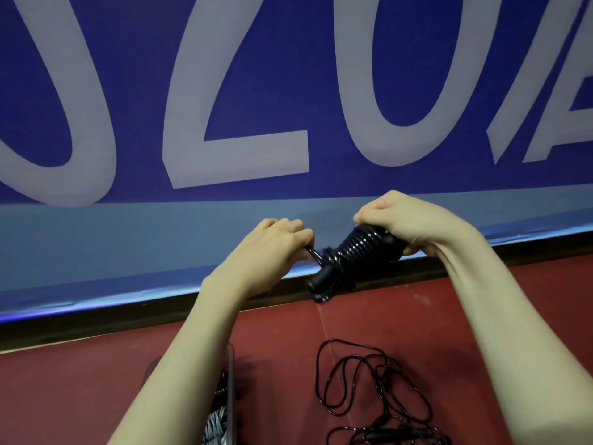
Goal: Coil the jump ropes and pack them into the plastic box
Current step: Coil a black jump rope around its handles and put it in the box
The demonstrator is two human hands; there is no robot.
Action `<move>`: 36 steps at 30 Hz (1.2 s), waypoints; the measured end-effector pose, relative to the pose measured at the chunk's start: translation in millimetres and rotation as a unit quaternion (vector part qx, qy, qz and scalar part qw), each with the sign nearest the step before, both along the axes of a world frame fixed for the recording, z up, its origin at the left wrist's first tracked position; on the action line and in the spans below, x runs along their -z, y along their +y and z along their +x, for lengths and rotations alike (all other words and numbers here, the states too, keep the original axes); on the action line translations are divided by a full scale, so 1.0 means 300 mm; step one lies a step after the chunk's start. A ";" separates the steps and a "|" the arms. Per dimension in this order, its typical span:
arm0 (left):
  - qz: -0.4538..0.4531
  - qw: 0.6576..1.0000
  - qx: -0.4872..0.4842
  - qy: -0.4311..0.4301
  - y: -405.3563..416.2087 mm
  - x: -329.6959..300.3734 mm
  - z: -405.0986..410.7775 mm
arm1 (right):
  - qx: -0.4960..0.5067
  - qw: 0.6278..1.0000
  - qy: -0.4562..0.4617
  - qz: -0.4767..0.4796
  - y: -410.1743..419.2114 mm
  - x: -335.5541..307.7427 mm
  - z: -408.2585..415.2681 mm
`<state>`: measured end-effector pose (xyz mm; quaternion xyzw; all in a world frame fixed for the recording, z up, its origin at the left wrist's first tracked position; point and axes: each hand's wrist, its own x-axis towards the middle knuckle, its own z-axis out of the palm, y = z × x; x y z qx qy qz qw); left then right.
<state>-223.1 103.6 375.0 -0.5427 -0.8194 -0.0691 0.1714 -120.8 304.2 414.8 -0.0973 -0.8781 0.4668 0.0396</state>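
Observation:
I hold a black jump rope bundle (349,255) up in front of the blue banner, its cord wound tightly around the handles. My right hand (404,220) grips the upper end of the bundle. My left hand (272,248) pinches the loose cord end just left of the coils. One handle end sticks out below the wraps. A second black jump rope (369,387) lies loose and tangled on the red floor below. The clear plastic box (230,393) shows only as a rim beside my left forearm, with a grey-white coiled rope (216,425) inside.
A big blue banner (288,91) with large white letters fills the background. A black strip (160,316) runs along the banner's foot above the red floor (80,396).

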 end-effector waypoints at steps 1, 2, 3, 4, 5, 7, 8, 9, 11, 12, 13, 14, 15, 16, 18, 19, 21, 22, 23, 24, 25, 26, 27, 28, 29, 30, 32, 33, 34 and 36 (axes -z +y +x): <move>-0.011 1.000 -0.006 0.001 -0.002 0.007 -0.001 | -0.002 0.999 -0.006 0.032 -0.004 -0.001 0.000; -0.021 1.000 -0.011 0.005 -0.003 0.011 -0.003 | 0.002 0.998 -0.009 0.058 -0.009 0.000 -0.001; -0.027 0.999 -0.016 0.011 -0.004 0.007 -0.001 | 0.009 0.997 -0.011 0.081 -0.014 0.001 -0.004; -0.029 0.999 -0.021 0.015 -0.004 0.001 0.000 | 0.017 0.995 -0.011 0.102 -0.018 0.004 -0.007; -0.031 0.999 -0.027 0.022 -0.003 -0.011 0.005 | 0.028 0.992 -0.011 0.125 -0.019 0.006 -0.012; -0.039 0.998 -0.041 0.042 0.003 -0.037 0.018 | 0.059 0.984 -0.004 0.168 -0.016 0.015 -0.023; -0.042 0.996 -0.050 0.058 0.007 -0.051 0.027 | 0.079 0.980 0.012 0.180 -0.013 0.022 -0.031; -0.044 0.994 -0.064 0.078 0.011 -0.065 0.038 | 0.103 0.976 0.039 0.187 -0.012 0.030 -0.040; -0.035 0.988 -0.104 0.111 0.017 -0.090 0.056 | 0.152 0.963 0.122 0.184 -0.022 0.045 -0.057; -0.024 0.984 -0.129 0.116 0.018 -0.103 0.062 | 0.171 0.955 0.165 0.176 -0.030 0.050 -0.063; -0.008 0.982 -0.153 0.110 0.017 -0.115 0.069 | 0.186 0.946 0.202 0.171 -0.039 0.055 -0.068; 0.012 0.980 -0.172 0.096 0.017 -0.124 0.074 | 0.200 0.937 0.230 0.170 -0.047 0.058 -0.071; 0.035 0.979 -0.186 0.081 0.019 -0.131 0.081 | 0.214 0.928 0.253 0.170 -0.053 0.060 -0.072; 0.056 0.977 -0.195 0.063 0.022 -0.136 0.087 | 0.228 0.919 0.275 0.164 -0.058 0.062 -0.072; 0.102 0.975 -0.198 0.015 0.031 -0.139 0.096 | 0.255 0.905 0.311 0.141 -0.065 0.061 -0.070; 0.124 0.973 -0.195 -0.015 0.035 -0.138 0.098 | 0.268 0.898 0.324 0.129 -0.067 0.061 -0.068; 0.172 0.966 -0.178 -0.077 0.041 -0.135 0.104 | 0.292 0.887 0.342 0.107 -0.068 0.065 -0.069; 0.196 0.961 -0.159 -0.113 0.046 -0.134 0.106 | 0.301 0.881 0.352 0.094 -0.066 0.065 -0.069; 0.222 0.952 -0.139 -0.157 0.050 -0.134 0.108 | 0.311 0.876 0.360 0.076 -0.063 0.066 -0.069; 0.243 0.941 -0.121 -0.204 0.054 -0.133 0.114 | 0.321 0.872 0.365 0.051 -0.056 0.066 -0.070; 0.254 0.929 -0.106 -0.249 0.059 -0.133 0.123 | 0.331 0.868 0.370 0.018 -0.044 0.065 -0.073; 0.260 0.917 -0.090 -0.289 0.063 -0.133 0.130 | 0.337 0.864 0.374 -0.021 -0.033 0.064 -0.076; 0.264 0.905 -0.076 -0.324 0.066 -0.131 0.132 | 0.339 0.860 0.376 -0.065 -0.021 0.062 -0.079; 0.271 0.894 -0.063 -0.352 0.067 -0.128 0.131 | 0.338 0.857 0.374 -0.109 -0.011 0.062 -0.081; 0.281 0.881 -0.050 -0.378 0.066 -0.124 0.128 | 0.333 0.855 0.368 -0.150 -0.001 0.061 -0.083; 0.291 0.866 -0.038 -0.405 0.064 -0.123 0.126 | 0.327 0.855 0.357 -0.187 0.005 0.060 -0.083; 0.308 0.837 -0.024 -0.451 0.058 -0.119 0.115 | 0.311 0.857 0.326 -0.251 0.003 0.054 -0.078; 0.315 0.827 -0.023 -0.465 0.053 -0.117 0.111 | 0.302 0.859 0.306 -0.280 -0.004 0.050 -0.074; 0.318 0.821 -0.026 -0.473 0.049 -0.114 0.107 | 0.291 0.861 0.285 -0.305 -0.012 0.045 -0.070; 0.315 0.819 -0.036 -0.479 0.041 -0.107 0.097 | 0.266 0.870 0.232 -0.345 -0.021 0.040 -0.066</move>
